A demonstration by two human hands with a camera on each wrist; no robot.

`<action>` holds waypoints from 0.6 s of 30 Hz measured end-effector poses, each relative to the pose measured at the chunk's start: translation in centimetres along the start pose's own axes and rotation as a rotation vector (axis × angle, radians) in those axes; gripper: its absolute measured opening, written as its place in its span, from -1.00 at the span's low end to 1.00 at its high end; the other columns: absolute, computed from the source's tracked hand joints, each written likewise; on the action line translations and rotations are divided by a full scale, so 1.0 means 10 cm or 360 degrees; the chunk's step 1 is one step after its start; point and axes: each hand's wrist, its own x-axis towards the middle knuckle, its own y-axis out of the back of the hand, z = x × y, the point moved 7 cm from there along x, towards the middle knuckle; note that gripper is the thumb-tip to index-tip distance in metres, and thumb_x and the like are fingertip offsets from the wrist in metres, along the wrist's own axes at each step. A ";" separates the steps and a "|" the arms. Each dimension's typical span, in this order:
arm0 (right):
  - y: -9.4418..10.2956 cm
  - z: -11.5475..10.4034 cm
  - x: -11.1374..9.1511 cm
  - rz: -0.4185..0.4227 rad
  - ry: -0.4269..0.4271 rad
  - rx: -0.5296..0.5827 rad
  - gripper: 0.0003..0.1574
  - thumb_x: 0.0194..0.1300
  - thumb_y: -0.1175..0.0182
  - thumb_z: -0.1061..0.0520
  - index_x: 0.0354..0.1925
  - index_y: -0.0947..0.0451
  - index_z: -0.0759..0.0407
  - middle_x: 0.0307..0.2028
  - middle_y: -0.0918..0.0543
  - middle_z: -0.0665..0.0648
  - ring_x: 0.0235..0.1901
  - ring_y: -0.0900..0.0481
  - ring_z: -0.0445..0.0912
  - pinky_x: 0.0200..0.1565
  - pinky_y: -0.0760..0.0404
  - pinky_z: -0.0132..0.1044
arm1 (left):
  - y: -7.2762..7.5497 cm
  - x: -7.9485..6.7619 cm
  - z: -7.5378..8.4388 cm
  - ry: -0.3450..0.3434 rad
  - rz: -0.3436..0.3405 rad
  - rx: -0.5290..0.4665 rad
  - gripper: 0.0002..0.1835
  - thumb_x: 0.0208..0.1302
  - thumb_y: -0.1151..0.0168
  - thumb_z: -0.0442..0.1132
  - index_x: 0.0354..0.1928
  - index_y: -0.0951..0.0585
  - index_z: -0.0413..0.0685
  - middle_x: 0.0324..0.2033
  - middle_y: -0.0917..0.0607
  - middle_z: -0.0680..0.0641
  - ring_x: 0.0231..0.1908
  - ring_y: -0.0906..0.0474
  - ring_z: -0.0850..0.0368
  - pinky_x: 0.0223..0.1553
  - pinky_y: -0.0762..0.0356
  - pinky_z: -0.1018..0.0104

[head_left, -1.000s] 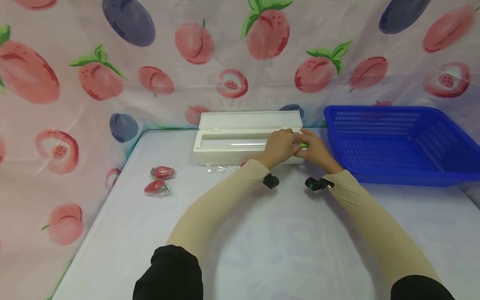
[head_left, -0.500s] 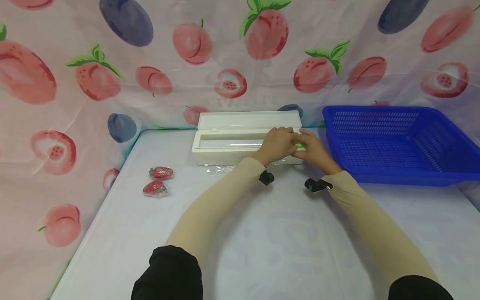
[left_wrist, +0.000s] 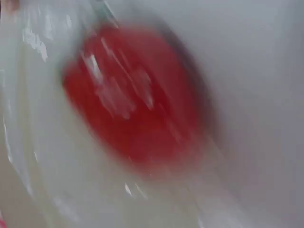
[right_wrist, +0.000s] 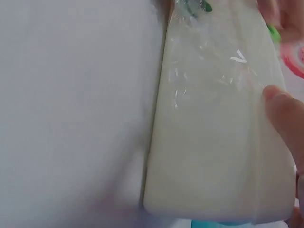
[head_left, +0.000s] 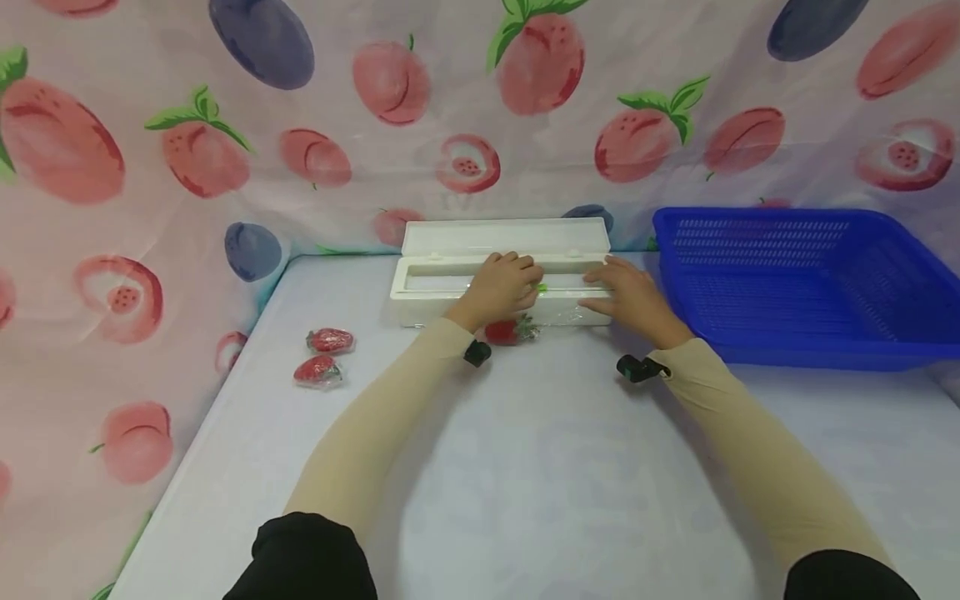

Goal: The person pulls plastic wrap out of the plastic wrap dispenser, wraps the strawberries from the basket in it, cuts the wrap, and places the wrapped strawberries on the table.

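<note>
A white cling film dispenser [head_left: 450,311] stands at the back of the table with its lid raised. My left hand [head_left: 498,287] is over its middle and pinches the small green slide cutter [head_left: 542,288] on the front edge. At the right end, my right hand [head_left: 633,300] grips the dispenser, thumb [right_wrist: 282,107] on the front and fingers over the top. Clear film [right_wrist: 228,71] hangs down the front. A red strawberry [head_left: 501,332] with green leaves lies against the dispenser under my left wrist; blurred in the left wrist view, the strawberry [left_wrist: 137,95] sits behind or in film.
Two film-wrapped strawberries, one [head_left: 330,340] behind the other [head_left: 318,372], lie on the left of the white table [head_left: 570,467]. A blue plastic basket [head_left: 795,354] stands at the back right, close to my right hand. A fruit-print cloth [head_left: 420,175] hangs behind.
My left hand has moved left along the dispenser with the green slide cutter, away from my right hand. The strawberry at the front has come into view. My right hand has barely moved.
</note>
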 end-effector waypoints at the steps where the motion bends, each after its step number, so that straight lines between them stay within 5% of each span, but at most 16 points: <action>1: 0.00 -0.02 0.00 -0.0001 0.0000 -0.0002 -0.48 0.12 -0.34 -0.01 0.00 -0.58 0.25 0.04 -0.61 0.24 0.36 -0.17 0.20 0.18 -0.14 0.41 | 0.02 -0.10 -0.10 0.0009 0.0020 -0.0028 -0.82 0.31 -0.03 -0.09 -0.15 -0.56 0.10 -0.19 -0.61 0.07 -0.13 -0.50 0.09 0.01 -0.42 0.15; 8: 0.06 -0.06 0.00 0.0003 -0.0011 0.0037 -0.48 0.11 -0.33 0.05 -0.03 -0.56 0.36 0.01 -0.61 0.34 0.33 -0.18 0.28 0.27 -0.14 0.28 | 0.13 -0.48 -0.47 0.0131 -0.0014 -0.0006 -0.84 0.33 -0.05 -0.09 -0.16 -0.56 0.09 -0.19 -0.57 0.00 -0.14 -0.47 0.04 0.07 -0.39 0.08; 18: 0.01 -0.06 0.01 0.0014 0.0015 0.0055 -0.46 0.09 -0.34 0.06 -0.03 -0.56 0.39 0.01 -0.60 0.36 0.33 -0.18 0.28 0.31 -0.15 0.18 | 0.21 -0.98 -0.86 0.0253 0.0080 -0.0014 -0.88 0.32 -0.12 -0.13 -0.18 -0.57 0.06 -0.22 -0.58 -0.06 -0.17 -0.50 -0.01 0.02 -0.41 0.03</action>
